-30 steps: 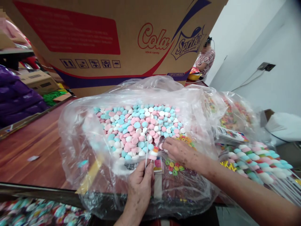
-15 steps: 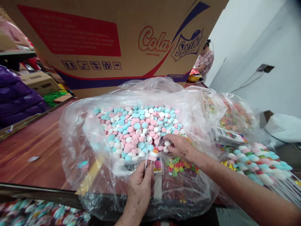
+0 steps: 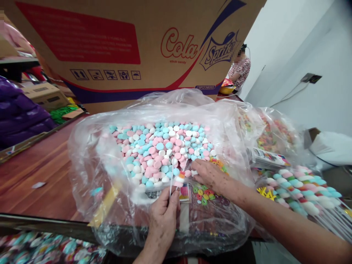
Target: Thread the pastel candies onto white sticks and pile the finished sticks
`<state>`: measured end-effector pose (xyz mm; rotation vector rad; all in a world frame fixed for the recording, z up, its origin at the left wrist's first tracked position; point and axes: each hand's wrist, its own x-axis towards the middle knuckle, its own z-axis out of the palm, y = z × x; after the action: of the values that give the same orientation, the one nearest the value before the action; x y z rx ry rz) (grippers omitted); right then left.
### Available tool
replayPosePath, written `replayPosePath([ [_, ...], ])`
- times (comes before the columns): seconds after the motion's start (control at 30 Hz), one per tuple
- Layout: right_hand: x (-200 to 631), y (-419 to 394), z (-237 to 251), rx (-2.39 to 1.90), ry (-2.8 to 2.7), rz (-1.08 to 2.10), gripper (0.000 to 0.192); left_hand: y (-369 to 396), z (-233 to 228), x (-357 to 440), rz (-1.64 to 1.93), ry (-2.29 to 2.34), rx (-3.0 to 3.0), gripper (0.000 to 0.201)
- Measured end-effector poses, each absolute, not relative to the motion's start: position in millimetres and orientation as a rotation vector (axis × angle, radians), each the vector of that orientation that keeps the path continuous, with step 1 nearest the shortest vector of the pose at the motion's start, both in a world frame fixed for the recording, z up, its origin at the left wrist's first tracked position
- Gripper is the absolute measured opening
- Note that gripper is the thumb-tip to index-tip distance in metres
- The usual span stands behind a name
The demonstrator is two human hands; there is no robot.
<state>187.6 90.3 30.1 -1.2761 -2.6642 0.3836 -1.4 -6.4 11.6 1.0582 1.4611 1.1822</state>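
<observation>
Reaching back toward the stick, the right hand (image 3: pixel 211 175) now lies at the near edge of the pile of pink, blue and white button-shaped marshmallow candies (image 3: pixel 162 150) inside the big clear plastic bag (image 3: pixel 110 154); half a second ago it sat a little further up into the pile with fingers spread over the pieces, and now it has pulled down and toward the thin white stick (image 3: pixel 171 185). Its fingertips (image 3: pixel 194 171) are drawn together on what looks like a white candy piece, pinch not fully visible. Left hand (image 3: pixel 164 214) is unchanged across all three pictures: thumb and forefinger pressed together, pinching the stick upright near the bag's front edge, with a couple of candies already threaded at the stick's top (image 3: pixel 179 179). So the change reads as a pick from the pile followed by a return to the stick; judging by that, one more piece is about to go on, and the skewer is only just started. Small multicoloured ring-shaped gummy candies (image 3: pixel 203 193) lie under the right wrist in a second clear bag. To the right, finished skewers of pastel marshmallows in clear wrap (image 3: pixel 299 190) lie on the worktop (image 3: pixel 41 168), brown wood. Behind the bag stands a large brown cardboard box printed with Cola and Sprite logos (image 3: pixel 132 51). Another person in a patterned top (image 3: pixel 239 69) sits far back, hands not involved here. Purple fabric (image 3: pixel 19 113) at left edge.
</observation>
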Motion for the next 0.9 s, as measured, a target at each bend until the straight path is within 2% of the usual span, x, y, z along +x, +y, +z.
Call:
replayPosePath([
  [0.27,184.3,87.9,35.8,-1.259,-2.61,0.517,0.021,-6.4,11.4,-1.8,1.187,1.465,1.059,0.03],
  [0.47,172.1,82.3,40.1,-1.325,-2.318,0.719,0.02,-6.1,10.9,-3.4,1.142,1.431,1.052,0.034],
  [0.63,182.5,99.5,49.2,-1.319,-1.867,1.058,0.009,-6.5,9.8,-2.6,1.136,1.427,1.066,0.032],
  [0.77,185.6,105.2,59.9,-1.181,-1.579,1.374,0.021,-7.0,9.7,-3.2,1.123,1.464,1.137,0.03],
  [0.9,181.2,102.9,63.1,-1.082,-1.38,1.552,0.028,-6.4,8.8,-5.5,1.091,1.467,1.234,0.029],
])
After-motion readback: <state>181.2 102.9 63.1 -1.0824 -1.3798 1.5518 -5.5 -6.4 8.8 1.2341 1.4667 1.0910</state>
